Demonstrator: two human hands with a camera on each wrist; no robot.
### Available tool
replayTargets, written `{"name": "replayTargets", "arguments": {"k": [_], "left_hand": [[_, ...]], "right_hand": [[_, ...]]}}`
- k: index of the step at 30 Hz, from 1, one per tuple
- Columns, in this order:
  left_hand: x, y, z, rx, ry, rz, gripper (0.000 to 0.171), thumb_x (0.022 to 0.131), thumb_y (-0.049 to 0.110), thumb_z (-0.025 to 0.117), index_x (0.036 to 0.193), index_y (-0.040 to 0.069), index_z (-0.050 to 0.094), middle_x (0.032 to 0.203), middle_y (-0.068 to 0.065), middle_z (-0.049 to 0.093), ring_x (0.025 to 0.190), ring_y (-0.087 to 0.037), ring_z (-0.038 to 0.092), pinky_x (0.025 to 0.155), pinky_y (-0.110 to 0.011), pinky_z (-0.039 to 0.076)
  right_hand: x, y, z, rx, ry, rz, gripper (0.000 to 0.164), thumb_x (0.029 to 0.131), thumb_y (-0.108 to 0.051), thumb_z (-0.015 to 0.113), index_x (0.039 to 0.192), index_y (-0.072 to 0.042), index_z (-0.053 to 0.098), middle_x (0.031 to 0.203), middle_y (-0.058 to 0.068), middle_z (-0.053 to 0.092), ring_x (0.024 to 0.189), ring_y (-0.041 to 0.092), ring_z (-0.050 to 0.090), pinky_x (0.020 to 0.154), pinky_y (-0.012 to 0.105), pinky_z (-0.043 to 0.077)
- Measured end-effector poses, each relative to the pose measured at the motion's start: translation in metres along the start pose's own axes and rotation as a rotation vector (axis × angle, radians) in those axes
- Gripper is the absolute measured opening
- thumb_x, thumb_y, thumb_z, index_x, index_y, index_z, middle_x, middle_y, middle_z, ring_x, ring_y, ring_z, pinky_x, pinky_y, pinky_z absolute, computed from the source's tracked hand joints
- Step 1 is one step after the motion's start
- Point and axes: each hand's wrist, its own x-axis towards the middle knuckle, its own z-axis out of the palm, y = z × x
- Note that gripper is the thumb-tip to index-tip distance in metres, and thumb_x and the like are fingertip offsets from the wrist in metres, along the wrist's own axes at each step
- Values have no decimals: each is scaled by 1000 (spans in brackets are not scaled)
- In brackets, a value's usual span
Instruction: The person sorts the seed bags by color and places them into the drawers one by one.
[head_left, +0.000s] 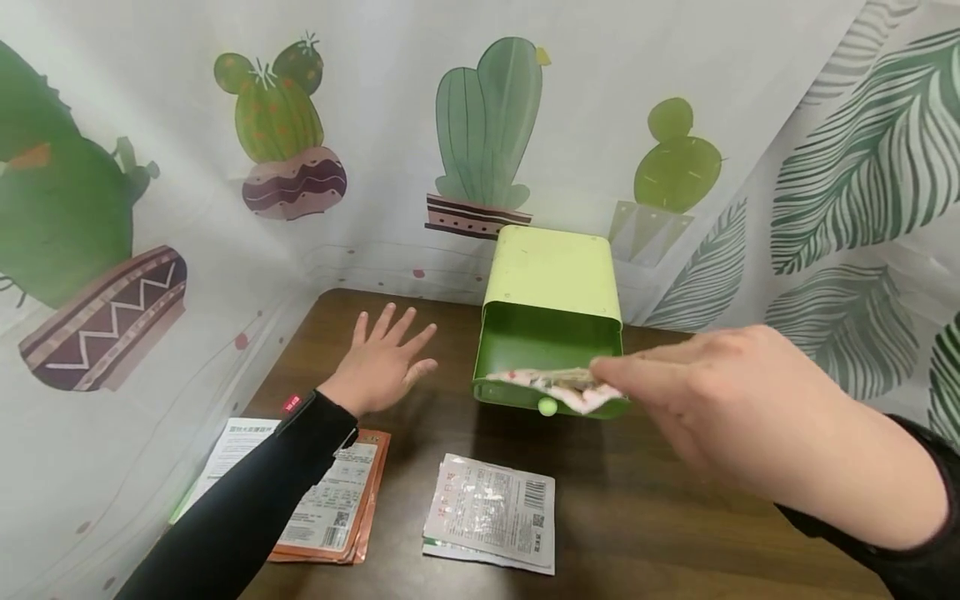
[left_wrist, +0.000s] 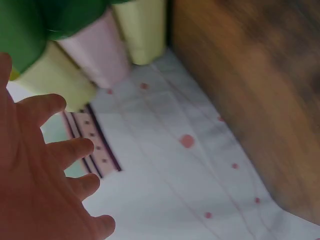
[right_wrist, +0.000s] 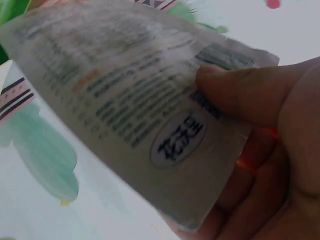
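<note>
My right hand (head_left: 720, 392) pinches a flat printed packet (right_wrist: 145, 105) between thumb and fingers at one end. In the head view the packet (head_left: 573, 390) appears nearly edge-on, overlapping the front of the pulled-out drawer (head_left: 528, 342) of a light green box (head_left: 555, 267). A round green knob (head_left: 547, 407) sits on the drawer front. To the left of the box, my left hand (head_left: 382, 367) is held with fingers spread and nothing in it. The left wrist view shows the palm side of that hand (left_wrist: 35, 165).
A small stack of silvery-white packets (head_left: 491, 510) lies in front of the box on the brown table (head_left: 675, 533). Orange-edged packets (head_left: 337, 492) and a white packet (head_left: 240, 437) lie at the left, partly behind the left sleeve (head_left: 262, 492). A cactus-print curtain (head_left: 375, 100) hangs behind.
</note>
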Motion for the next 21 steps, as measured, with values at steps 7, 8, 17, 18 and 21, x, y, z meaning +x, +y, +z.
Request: {"name": "replayTargets", "arguments": {"k": [7, 8, 17, 18, 21], "left_hand": [[4, -14, 6, -17, -71, -74, 66, 104, 57, 36, 158, 20, 31, 163, -19, 15, 148, -41, -3, 112, -64, -7], [4, -15, 6, -18, -77, -78, 67, 104, 58, 34, 159, 20, 29, 163, -19, 14, 148, -41, -4, 112, -64, -7], [6, -18, 9, -12, -88, -94, 73, 102, 62, 30, 162, 24, 12, 164, -17, 11, 149, -40, -4, 112, -64, -8], [5, -19, 10, -13, -88, -98, 73, 102, 61, 32, 162, 24, 12, 164, -18, 11, 149, -40, -4, 111, -64, -7], [3, -20, 11, -28, -81, -108, 73, 103, 59, 35, 162, 23, 12, 164, -18, 9, 149, -41, -3, 110, -67, -5]], "right_hand": [[33, 15, 14, -85, -140, 158, 31, 86, -3, 51, 66, -21, 36, 56, -11, 17, 49, 12, 20, 38, 31, 19], [36, 18, 18, -85, -181, 185, 37, 86, -1, 55, 64, -22, 34, 57, -11, 17, 50, 13, 22, 38, 32, 21], [44, 46, 75, -84, -459, 284, 36, 84, 5, 55, 60, -20, 47, 52, -4, 39, 50, 16, 45, 41, 38, 41], [43, 47, 80, -81, -478, 287, 35, 84, 5, 54, 60, -20, 48, 52, -4, 40, 50, 16, 46, 41, 39, 42], [43, 49, 90, -78, -507, 286, 35, 86, 5, 54, 61, -19, 51, 53, -3, 41, 52, 17, 49, 42, 40, 43]]}}
